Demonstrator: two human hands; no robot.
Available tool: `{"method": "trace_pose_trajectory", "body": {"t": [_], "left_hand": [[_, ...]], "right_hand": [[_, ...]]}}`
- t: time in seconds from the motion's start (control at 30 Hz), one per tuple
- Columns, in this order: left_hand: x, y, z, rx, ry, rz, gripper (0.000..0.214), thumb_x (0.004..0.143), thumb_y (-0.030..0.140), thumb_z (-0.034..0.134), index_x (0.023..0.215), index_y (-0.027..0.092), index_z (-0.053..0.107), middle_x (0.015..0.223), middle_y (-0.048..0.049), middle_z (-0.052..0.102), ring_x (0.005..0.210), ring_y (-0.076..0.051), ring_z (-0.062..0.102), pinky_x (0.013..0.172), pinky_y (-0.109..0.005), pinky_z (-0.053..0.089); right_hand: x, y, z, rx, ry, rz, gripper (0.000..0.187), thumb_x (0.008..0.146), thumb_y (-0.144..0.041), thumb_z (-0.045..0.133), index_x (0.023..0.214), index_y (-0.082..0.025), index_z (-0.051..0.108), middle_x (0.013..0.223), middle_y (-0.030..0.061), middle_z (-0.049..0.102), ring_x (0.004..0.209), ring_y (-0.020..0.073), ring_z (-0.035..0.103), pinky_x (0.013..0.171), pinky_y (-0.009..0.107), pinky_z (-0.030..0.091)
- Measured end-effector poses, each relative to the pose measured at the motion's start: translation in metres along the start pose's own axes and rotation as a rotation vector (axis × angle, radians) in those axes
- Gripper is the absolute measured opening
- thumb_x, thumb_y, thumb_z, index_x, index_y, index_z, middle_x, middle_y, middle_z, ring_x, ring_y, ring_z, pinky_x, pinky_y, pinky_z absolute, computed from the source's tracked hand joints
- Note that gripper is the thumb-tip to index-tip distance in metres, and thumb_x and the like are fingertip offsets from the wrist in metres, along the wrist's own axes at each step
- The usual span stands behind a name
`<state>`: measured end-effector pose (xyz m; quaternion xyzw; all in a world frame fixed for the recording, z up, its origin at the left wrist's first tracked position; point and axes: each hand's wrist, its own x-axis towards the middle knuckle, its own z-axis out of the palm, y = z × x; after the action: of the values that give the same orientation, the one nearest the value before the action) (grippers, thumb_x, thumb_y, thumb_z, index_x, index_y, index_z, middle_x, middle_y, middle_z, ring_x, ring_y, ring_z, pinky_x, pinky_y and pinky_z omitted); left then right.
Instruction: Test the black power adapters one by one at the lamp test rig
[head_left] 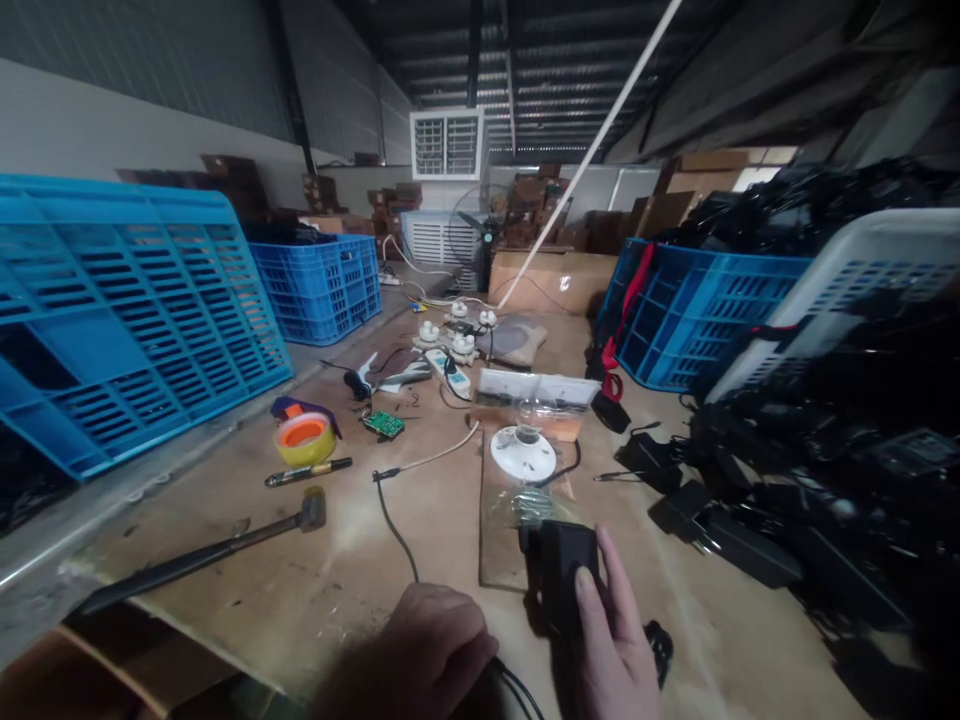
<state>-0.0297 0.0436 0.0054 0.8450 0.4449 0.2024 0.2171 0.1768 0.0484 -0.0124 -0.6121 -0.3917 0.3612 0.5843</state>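
Black plastic power adapter (561, 578) rests in my right hand (615, 640), just in front of the white ceramic lamp holder (523, 453), which serves here as the reference point. My fingers (609, 590) lie pressed together along the adapter's side, gripping its housing. A hold on the body rather than the lead keeps strain off the cable joint. My left hand (411, 650) is curled beside the thin black cable (517, 688) at the lower edge of view; I cannot tell whether those fingers pinch it.

The lamp holder sits on a clear plastic bag (525, 512) on the tan bench (300, 590). To the right of the lamp holder, a tilted blue plastic crate (697, 315) and a tilted white plastic crate (832, 290) stand by a heap of black power adapters (787, 470). To its left are a large blue slatted crate (127, 310), lying on its side, and an upright blue plastic crate (319, 290). I cannot make out the contents of any crate.
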Motion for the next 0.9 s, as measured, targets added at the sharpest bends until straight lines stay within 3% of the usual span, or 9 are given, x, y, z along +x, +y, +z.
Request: {"method": "trace_pose_trajectory", "body": {"t": [0.17,0.37,0.6,0.8,0.9], "left_hand": [[-0.002,0.007,-0.004,0.055,0.062,-0.020,0.026,0.102,0.023,0.048,0.076,0.021,0.045,0.078,0.0027,0.061,0.079,-0.014,0.058,0.075,-0.025,0.042],[0.003,0.003,0.001,0.046,0.039,0.018,0.029,0.102,0.024,0.046,0.073,0.021,0.044,0.072,0.0026,0.059,0.075,-0.015,0.058,0.074,-0.027,0.042],[0.003,0.005,-0.001,0.044,0.053,0.019,0.030,0.103,0.025,0.043,0.073,0.021,0.045,0.071,0.0029,0.059,0.072,-0.015,0.058,0.072,-0.027,0.042],[0.002,0.012,-0.009,-0.015,0.084,-0.019,0.025,0.104,0.026,0.047,0.079,0.022,0.051,0.080,0.0021,0.064,0.078,-0.016,0.061,0.073,-0.025,0.043],[0.002,0.006,-0.005,-0.027,0.061,-0.009,0.027,0.105,0.028,0.045,0.079,0.022,0.052,0.079,0.0016,0.065,0.078,-0.016,0.060,0.072,-0.025,0.042]], "right_hand": [[0.003,0.005,0.004,-0.008,0.049,-0.005,0.071,0.091,-0.064,0.059,0.151,-0.028,0.049,0.150,0.0025,0.054,0.142,0.0314,0.045,0.117,0.045,0.038],[0.005,0.008,0.002,-0.012,0.033,-0.018,0.070,0.091,-0.063,0.060,0.151,-0.029,0.048,0.150,0.0016,0.054,0.142,0.0313,0.044,0.117,0.046,0.040],[0.007,0.018,-0.001,0.013,0.006,-0.014,0.068,0.093,-0.061,0.058,0.153,-0.034,0.044,0.147,-0.0010,0.057,0.135,0.0308,0.054,0.103,0.042,0.054],[0.003,0.012,0.005,0.014,0.001,0.015,0.071,0.091,-0.064,0.060,0.153,-0.032,0.046,0.152,-0.0005,0.052,0.141,0.0306,0.046,0.114,0.045,0.044],[-0.003,-0.003,0.009,0.029,0.021,0.026,0.074,0.091,-0.064,0.058,0.153,-0.027,0.046,0.147,0.0038,0.057,0.137,0.0310,0.051,0.111,0.043,0.047]]}}
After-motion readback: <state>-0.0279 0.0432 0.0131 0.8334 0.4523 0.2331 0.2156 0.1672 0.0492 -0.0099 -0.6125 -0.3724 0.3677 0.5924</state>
